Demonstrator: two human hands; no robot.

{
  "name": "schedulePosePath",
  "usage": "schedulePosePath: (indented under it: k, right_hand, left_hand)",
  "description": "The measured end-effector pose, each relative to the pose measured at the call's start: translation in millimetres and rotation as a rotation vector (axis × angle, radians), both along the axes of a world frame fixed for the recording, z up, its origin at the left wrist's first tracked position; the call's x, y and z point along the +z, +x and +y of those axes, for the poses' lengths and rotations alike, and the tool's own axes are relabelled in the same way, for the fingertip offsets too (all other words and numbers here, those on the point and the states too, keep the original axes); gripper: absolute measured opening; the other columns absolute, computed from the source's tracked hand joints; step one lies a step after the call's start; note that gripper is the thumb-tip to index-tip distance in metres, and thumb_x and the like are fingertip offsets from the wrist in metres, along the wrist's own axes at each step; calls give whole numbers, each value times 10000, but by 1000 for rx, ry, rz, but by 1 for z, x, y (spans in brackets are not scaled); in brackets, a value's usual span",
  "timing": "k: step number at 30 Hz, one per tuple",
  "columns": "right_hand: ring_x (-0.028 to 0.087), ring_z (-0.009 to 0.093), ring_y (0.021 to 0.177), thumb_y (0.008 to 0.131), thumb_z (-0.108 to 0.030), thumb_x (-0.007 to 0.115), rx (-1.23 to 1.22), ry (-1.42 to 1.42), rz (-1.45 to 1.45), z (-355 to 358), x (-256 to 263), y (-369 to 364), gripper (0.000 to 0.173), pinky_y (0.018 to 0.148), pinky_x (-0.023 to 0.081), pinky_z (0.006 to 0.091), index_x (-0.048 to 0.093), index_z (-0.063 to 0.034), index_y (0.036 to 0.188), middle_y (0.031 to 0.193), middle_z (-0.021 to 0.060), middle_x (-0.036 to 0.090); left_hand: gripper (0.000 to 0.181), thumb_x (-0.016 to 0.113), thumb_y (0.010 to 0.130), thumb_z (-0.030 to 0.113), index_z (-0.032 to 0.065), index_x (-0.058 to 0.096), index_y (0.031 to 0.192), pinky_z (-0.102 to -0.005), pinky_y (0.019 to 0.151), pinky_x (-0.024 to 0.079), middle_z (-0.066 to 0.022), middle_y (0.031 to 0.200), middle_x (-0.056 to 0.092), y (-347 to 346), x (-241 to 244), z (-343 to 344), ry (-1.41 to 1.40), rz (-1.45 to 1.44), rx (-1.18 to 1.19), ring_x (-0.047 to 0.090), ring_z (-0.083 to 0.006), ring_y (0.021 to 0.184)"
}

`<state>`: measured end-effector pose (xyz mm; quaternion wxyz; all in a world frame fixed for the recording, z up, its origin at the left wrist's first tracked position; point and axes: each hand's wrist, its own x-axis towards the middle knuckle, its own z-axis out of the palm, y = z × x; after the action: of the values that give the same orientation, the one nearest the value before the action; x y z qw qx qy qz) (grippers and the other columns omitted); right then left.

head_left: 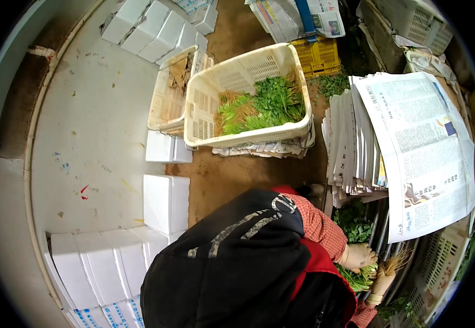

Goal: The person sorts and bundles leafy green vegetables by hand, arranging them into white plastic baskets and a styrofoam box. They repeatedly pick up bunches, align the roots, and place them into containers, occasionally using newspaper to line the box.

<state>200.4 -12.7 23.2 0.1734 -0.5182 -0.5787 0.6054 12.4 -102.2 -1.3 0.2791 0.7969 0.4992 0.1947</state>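
Note:
At the lower right, two hands in pale gloves and red checked sleeves work over leafy greens. My left hand is the upper one, its fingers curled on the top of a bunch of green stems. Close beside it, my right hand is closed around the root end of some greens, with brown roots sticking out above it. Dark green leaves lie just above my left hand, on a rack of metal bars. My black and red garment hides part of the bunch.
Printed newspaper sheets lie stacked above the hands. A cream plastic crate holds rooted greens, beside another crate. White foam boxes line the left wall. A yellow crate is at the top, and a slotted crate at the right.

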Motion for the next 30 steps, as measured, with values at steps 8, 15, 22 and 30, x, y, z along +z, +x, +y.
schedulePosePath:
  k: [8, 15, 22, 30]
  right_hand:
    - [538, 151, 853, 909, -87, 554, 1, 268, -537, -14, 75, -7, 326, 770, 446, 258, 527, 92, 1180, 1044, 100, 598]
    - [541, 170, 901, 913, -111, 548, -331, 854, -776, 23, 120, 147, 362, 805, 438, 265, 501, 68, 1223, 1101, 112, 583]
    - [544, 190, 950, 916, -134, 541, -325, 807, -794, 33, 100, 185, 399, 841, 431, 273, 475, 44, 1266, 1158, 124, 567]
    - [547, 212, 1005, 920, -161, 533, -362, 782, -754, 17, 87, 221, 442, 882, 422, 281, 446, 17, 1316, 1223, 137, 549]
  left_hand:
    - [1023, 555, 730, 687, -65, 301, 1376, -568, 1089, 155, -247, 1401, 348, -21, 23, 5, 51, -350, -94, 303, -384, 1326]
    - [714, 578, 839, 452, -67, 412, 1301, -477, 1062, 278, -247, 1313, 442, -34, 61, 14, 221, -493, 76, 427, -380, 1219]
    - [502, 569, 860, 359, -45, 526, 1155, -436, 919, 410, -214, 1154, 553, -38, 31, 0, 228, -542, 160, 545, -352, 1044]
    - [405, 562, 869, 270, -30, 541, 1141, -445, 813, 459, -188, 1109, 586, -61, 24, -18, 67, -540, 205, 581, -361, 943]
